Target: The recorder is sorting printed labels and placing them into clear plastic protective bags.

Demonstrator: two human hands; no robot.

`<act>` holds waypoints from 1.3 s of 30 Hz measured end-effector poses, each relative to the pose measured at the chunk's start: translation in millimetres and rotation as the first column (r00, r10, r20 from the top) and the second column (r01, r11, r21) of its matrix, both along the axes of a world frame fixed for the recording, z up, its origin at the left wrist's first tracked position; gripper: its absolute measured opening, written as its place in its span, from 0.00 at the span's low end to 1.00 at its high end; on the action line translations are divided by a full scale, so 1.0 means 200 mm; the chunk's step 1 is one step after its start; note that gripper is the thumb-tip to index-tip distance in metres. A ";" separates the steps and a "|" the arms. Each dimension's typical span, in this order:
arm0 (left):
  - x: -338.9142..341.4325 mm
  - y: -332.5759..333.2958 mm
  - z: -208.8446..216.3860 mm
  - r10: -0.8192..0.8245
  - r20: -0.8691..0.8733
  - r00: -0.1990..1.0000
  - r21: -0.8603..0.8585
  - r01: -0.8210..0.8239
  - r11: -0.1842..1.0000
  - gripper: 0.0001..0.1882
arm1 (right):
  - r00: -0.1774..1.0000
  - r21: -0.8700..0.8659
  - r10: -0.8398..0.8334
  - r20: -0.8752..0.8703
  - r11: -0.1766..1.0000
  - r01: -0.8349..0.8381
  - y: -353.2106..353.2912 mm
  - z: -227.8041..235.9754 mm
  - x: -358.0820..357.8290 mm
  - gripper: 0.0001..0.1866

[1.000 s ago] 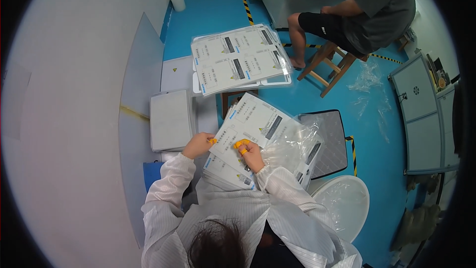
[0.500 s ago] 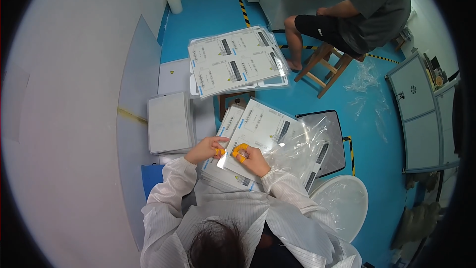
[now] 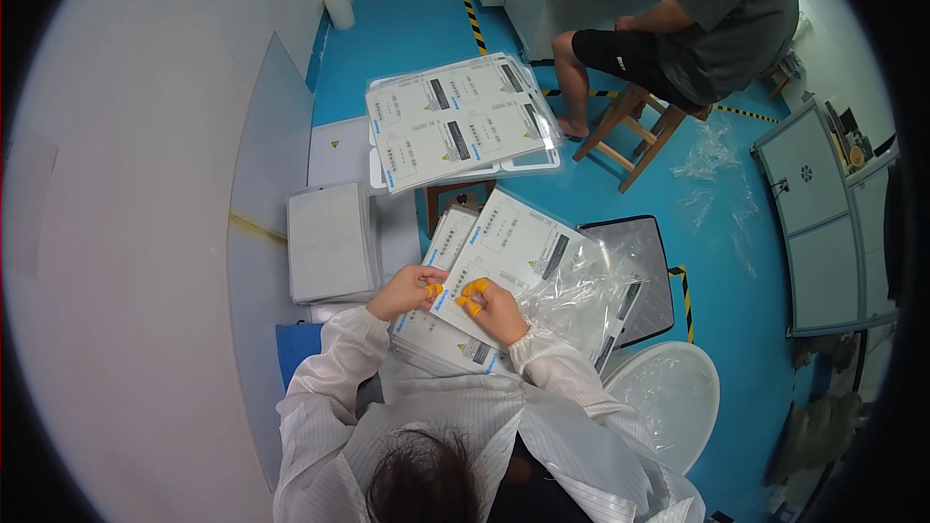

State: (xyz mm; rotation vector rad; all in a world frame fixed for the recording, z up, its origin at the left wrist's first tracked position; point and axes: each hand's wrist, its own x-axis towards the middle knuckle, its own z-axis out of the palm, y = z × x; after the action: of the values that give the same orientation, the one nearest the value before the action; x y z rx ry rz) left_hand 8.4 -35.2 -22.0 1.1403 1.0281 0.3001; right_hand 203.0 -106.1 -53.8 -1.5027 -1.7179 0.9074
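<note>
1 white, rectangular, printed sheet [image 3: 506, 260]: shifted right, so better separated from the white printed stack [image 3: 436, 335]. Right hand [image 3: 492, 312]: curled over it. Left hand [image 3: 405, 292]: at its edge; both grips unclear.

Co-worker [image 3: 736, 29] at 2 o'clock has their head cropped by the top edge. Centre sheet's [image 3: 509, 247] small print is too tiny to read, film [image 3: 586, 295] toward 4 o'clock muddles what's underneath, and left hand [image 3: 399, 295] contact? Can't tell.

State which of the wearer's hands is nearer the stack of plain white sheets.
Left. The left hand is just right of the stack of plain white sheets; the right hand is farther right, at the printed sheet.
</note>
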 end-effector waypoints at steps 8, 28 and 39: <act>0.05 0.01 0.01 -0.033 -0.052 0.998 0.077 0.037 0.996 0.20 | 0.995 -0.028 0.090 0.038 0.996 -0.089 -0.06 0.01 -0.08 0.16; 0.03 -0.02 0.04 0.011 0.122 0.992 -0.007 -0.010 1.000 0.20 | 0.986 -0.226 -0.019 -0.166 0.974 -0.019 -0.06 0.00 -0.02 0.07; -0.07 0.02 -0.14 -0.114 -0.030 0.993 -0.086 0.111 0.990 0.21 | -0.023 -0.377 -0.381 -0.924 0.903 0.206 0.05 -0.02 0.35 0.06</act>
State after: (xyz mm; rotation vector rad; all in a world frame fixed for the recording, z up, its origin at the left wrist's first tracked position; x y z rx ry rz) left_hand -6.5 -31.6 -50.1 1.1262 0.9931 0.1465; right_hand 272.4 -95.2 -57.7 -0.7153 -0.1877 1.3419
